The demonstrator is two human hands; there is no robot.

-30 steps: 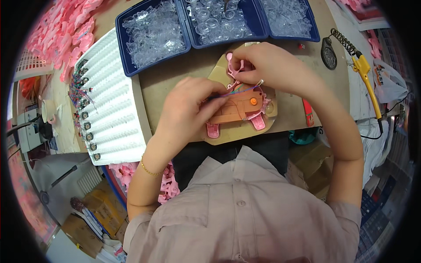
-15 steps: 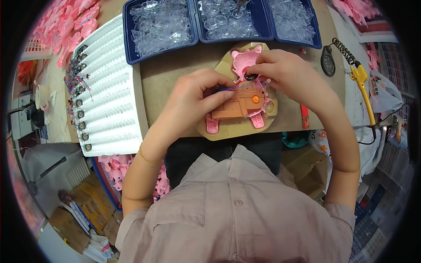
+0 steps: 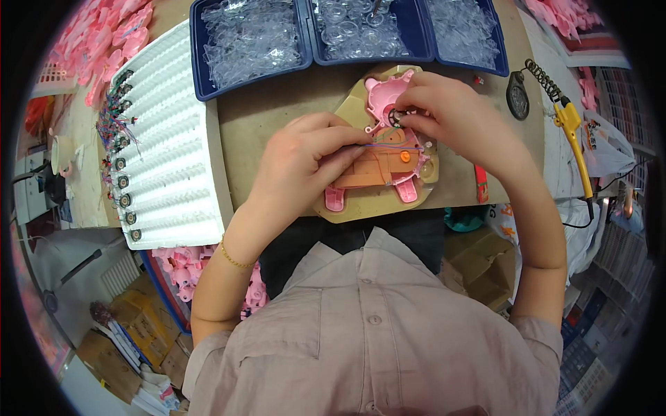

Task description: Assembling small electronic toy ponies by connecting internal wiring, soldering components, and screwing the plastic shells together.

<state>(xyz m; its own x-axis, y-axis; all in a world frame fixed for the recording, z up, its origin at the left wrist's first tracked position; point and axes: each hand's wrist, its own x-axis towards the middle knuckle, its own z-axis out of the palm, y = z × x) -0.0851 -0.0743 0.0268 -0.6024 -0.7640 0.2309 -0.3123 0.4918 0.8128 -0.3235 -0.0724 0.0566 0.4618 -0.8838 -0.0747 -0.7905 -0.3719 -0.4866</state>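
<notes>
A pink plastic animal-shaped toy shell lies open side up in a tan fixture at the table's front edge. An orange-brown housing with a bright orange knob fills its body. Across the housing run thin blue and red wires. My left hand is closed in a pinch on the wires at the shell's left side. In the shell's head end, the fingers of my right hand close on a small dark round part, partly hidden by the fingertips.
Blue bins of clear plastic parts stand at the back. A white ridged foam tray on the left carries several round wired parts along its edge. At right are a yellow-handled tool with a coiled cord and a red object.
My right hand has shifted slightly up, showing more of the dark round part. My left hand has moved a little, and the wires now lie lower across the housing.
</notes>
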